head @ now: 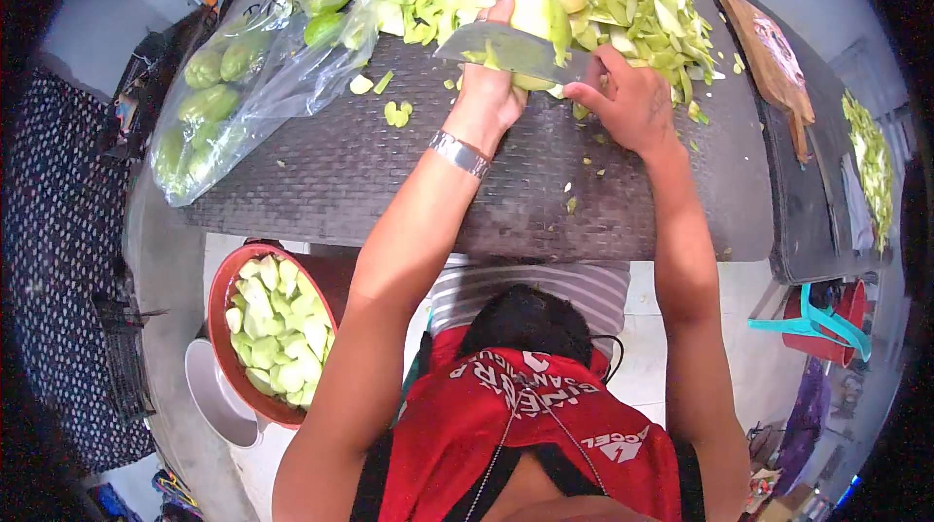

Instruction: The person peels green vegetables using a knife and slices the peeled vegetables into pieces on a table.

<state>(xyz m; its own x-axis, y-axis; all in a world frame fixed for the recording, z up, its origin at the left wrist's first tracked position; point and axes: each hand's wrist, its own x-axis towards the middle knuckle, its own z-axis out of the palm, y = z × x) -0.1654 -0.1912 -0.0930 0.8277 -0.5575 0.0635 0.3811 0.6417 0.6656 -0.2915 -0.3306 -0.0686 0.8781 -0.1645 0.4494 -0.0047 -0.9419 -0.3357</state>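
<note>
My left hand (496, 88), with a metal band on the wrist, grips a partly peeled pale green fruit (531, 10) from below. In my right hand (627, 95) is the handle of a wide-bladed kitchen knife (511, 51). Its blade lies across the fruit and points left, with bits of green peel stuck to it. The blade and fingers hide part of the fruit. A large heap of green peelings (642, 11) covers the far part of the dark woven-pattern table (350, 179). Left of it lies a clear plastic bag (292, 91) holding several whole green fruits (208, 104).
Below the table's left edge, a reddish-brown bucket (219, 332) holds peeled pale green pieces (281, 332), beside a whitish pail (219, 405). At right, a second dark table (795, 208) carries a wooden cutting board (766, 55) and more peelings (868, 164). Loose scraps (398, 113) dot the near table.
</note>
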